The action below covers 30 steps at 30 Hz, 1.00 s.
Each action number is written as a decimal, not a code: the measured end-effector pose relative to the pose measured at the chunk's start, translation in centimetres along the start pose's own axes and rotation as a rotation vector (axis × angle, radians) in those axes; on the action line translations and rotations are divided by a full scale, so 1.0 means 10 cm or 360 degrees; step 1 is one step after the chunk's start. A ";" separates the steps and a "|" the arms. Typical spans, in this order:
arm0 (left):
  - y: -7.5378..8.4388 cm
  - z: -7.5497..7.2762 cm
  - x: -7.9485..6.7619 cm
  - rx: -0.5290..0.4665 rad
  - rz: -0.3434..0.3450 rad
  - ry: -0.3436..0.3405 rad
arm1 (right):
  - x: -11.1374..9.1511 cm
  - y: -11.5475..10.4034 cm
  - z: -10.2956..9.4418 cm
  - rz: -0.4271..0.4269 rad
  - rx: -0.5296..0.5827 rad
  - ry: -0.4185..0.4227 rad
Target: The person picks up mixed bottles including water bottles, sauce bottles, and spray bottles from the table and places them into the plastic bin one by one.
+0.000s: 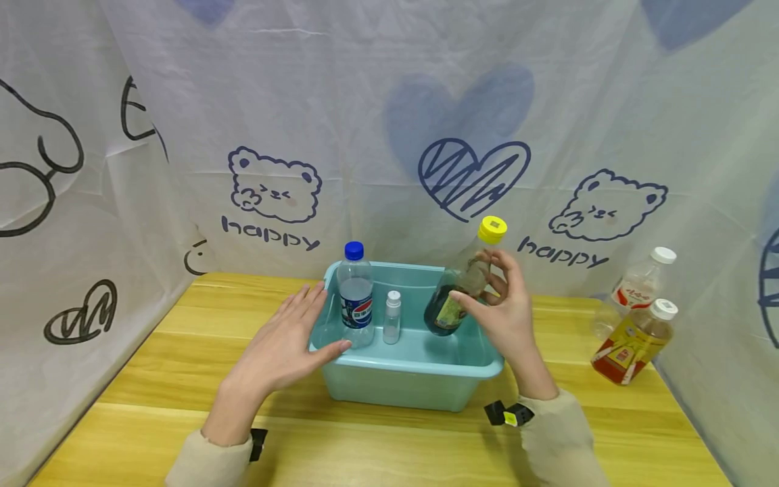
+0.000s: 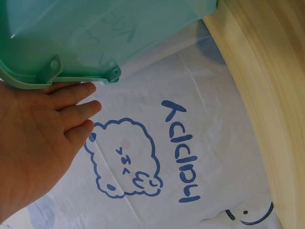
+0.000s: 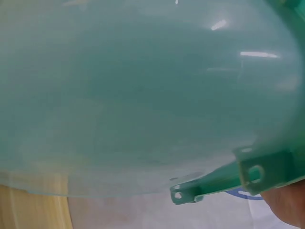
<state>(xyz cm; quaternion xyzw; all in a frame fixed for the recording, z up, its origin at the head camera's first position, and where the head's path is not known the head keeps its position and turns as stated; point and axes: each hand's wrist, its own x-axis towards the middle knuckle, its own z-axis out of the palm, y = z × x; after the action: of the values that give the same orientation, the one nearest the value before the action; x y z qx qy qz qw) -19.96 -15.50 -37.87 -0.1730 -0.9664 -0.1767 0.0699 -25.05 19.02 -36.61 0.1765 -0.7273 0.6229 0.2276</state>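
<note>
A teal plastic basin (image 1: 408, 389) sits on the table. In it stand a Pepsi bottle (image 1: 356, 308) with a blue cap and a small clear bottle (image 1: 392, 321) with a white cap. My right hand (image 1: 508, 314) holds a yellow-capped bottle (image 1: 444, 314) of dark liquid between thumb and fingers, tilted over the basin's right part. My left hand (image 1: 286, 345) lies at the basin's left rim with straight fingers; its fingertips (image 2: 88, 88) show by the rim in the left wrist view. The basin's outer wall (image 3: 143, 95) fills most of the right wrist view and hides the held bottle.
On the table's right side stand a clear bottle (image 1: 639, 291) with a white cap and a yellow-labelled bottle (image 1: 633, 345) of reddish-brown liquid. A white printed cloth (image 1: 365, 135) hangs behind the wooden table (image 1: 365, 446).
</note>
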 end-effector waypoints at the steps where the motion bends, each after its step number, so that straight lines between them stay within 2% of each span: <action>1: 0.00 0.00 0.00 -0.0001 0.0002 0.0001 | 0.00 0.00 0.00 0.0008 -0.0001 -0.0019; 5: 0.01 0.00 0.01 -0.0008 0.0014 -0.0003 | 0.00 0.02 -0.02 0.0054 -0.0045 -0.0116; 14: 0.00 -0.01 -0.01 0.0003 0.0004 0.0005 | 0.09 0.09 -0.01 0.0169 -0.0304 -0.0450; 23: 0.01 0.00 -0.01 -0.0002 0.0010 -0.0001 | 0.21 0.13 0.02 0.0075 -0.0584 -0.0775; 30: 0.02 0.00 -0.01 0.0001 0.0011 0.0000 | 0.25 0.13 0.05 -0.0010 -0.0838 -0.0853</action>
<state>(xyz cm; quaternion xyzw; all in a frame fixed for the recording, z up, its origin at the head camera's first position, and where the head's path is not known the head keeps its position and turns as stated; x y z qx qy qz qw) -19.77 -15.33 -37.82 -0.1762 -0.9659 -0.1762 0.0707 -27.90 18.76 -36.32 0.2709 -0.8958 0.3456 0.0687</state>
